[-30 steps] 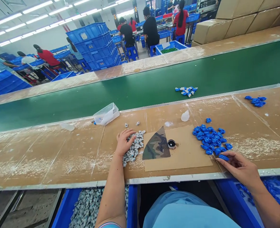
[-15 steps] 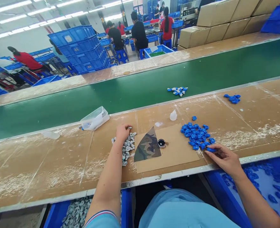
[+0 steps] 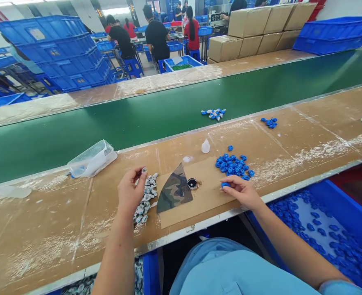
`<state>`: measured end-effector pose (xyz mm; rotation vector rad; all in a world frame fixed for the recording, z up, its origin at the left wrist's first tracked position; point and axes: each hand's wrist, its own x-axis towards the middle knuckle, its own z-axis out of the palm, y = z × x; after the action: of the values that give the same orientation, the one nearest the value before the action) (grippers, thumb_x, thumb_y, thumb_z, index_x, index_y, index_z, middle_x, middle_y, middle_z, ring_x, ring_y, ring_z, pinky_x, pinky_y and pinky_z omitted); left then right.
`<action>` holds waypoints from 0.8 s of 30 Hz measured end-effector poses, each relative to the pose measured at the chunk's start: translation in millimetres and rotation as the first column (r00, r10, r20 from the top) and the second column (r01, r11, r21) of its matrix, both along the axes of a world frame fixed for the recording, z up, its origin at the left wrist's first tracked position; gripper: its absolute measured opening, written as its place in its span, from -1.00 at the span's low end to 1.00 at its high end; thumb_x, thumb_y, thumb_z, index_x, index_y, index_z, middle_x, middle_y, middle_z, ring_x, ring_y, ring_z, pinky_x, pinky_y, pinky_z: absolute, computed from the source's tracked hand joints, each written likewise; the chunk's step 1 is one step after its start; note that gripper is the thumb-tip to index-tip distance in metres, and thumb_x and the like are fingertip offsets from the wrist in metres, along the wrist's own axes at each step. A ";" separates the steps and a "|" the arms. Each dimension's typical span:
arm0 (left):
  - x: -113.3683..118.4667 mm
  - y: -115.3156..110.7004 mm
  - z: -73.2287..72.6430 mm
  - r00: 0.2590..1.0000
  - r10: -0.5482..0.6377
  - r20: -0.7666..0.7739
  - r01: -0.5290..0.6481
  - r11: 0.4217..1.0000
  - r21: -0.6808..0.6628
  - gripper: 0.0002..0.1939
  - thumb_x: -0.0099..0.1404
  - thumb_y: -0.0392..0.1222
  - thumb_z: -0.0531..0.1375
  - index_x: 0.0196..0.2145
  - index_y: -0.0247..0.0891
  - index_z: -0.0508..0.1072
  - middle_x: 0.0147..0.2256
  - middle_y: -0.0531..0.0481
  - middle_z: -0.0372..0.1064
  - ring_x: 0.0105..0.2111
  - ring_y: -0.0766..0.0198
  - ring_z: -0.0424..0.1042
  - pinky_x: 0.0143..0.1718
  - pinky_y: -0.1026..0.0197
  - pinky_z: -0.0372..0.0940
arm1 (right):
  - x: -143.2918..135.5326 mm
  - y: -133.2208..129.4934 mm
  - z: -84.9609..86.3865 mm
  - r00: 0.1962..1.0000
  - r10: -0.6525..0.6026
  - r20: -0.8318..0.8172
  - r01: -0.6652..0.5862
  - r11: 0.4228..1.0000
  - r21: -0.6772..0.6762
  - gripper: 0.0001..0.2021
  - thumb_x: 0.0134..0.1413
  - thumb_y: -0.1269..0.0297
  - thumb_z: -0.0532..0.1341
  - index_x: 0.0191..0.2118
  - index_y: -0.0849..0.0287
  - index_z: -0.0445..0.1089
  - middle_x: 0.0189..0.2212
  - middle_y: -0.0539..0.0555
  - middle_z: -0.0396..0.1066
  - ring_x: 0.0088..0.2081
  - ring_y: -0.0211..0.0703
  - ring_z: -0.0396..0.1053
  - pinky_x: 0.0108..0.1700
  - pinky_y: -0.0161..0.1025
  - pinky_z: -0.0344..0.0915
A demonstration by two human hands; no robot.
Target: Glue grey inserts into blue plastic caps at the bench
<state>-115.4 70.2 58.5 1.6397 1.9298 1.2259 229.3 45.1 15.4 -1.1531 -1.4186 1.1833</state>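
Both hands pinch pieces over brown tabletop, blue crates stacked beyond green belt.

Brown cardboard boxes stand stacked beside blue crates beyond the green conveyor belt.

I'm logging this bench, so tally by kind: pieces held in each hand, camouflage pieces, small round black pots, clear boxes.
Grey piece, left hand: 1
Blue piece, right hand: 1
Camouflage piece: 1
Round black pot: 1
Clear box: 1
Total: 5
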 end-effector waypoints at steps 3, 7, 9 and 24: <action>42.5 -35.9 -9.4 0.923 -0.098 0.372 0.121 0.992 -0.038 -0.64 0.16 0.05 0.19 -0.18 -0.22 0.45 -0.42 0.01 0.43 -0.39 0.27 0.43 -0.28 0.21 0.35 | -25.9 3.7 5.1 0.981 0.099 -0.166 -0.128 0.975 -0.180 -0.63 -0.11 0.01 0.35 -0.20 0.14 0.52 -0.34 0.07 0.50 -0.34 -0.21 0.49 -0.18 -0.19 0.48; 93.1 -72.4 -38.1 0.707 -0.049 0.706 0.218 0.964 -0.152 -0.62 0.13 0.10 0.24 -0.22 -0.25 0.46 -0.35 -0.03 0.46 -0.39 0.30 0.44 -0.27 0.22 0.36 | -45.0 10.0 5.1 0.964 0.104 -0.244 -0.172 0.946 -0.277 -0.60 -0.15 0.05 0.38 -0.18 0.17 0.51 -0.35 0.07 0.54 -0.37 -0.21 0.50 -0.15 -0.14 0.47; 105.6 -79.2 -49.9 0.643 -0.016 0.766 0.215 0.963 -0.160 -0.59 0.12 0.10 0.25 -0.20 -0.25 0.46 -0.33 -0.04 0.46 -0.39 0.31 0.44 -0.28 0.23 0.36 | -49.3 12.9 4.8 0.970 0.139 -0.200 -0.190 0.946 -0.262 -0.61 -0.13 0.07 0.38 -0.16 0.18 0.51 -0.32 0.09 0.55 -0.35 -0.20 0.51 -0.14 -0.13 0.47; 110.9 -77.9 -66.2 0.592 0.013 0.806 0.184 0.971 -0.151 -0.62 0.04 -0.03 0.33 -0.18 -0.22 0.53 -0.27 -0.04 0.42 -0.29 0.31 0.42 -0.18 0.23 0.36 | -60.6 32.3 14.7 0.875 0.081 0.478 -0.275 0.895 0.352 -0.82 0.15 0.33 0.20 -0.16 0.03 0.52 -0.22 0.04 0.56 -0.17 -0.11 0.48 -0.07 -0.14 0.38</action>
<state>-4.5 -7.8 -7.8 0.7884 1.3003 1.3272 168.6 77.4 30.1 -1.0426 -2.0598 0.6954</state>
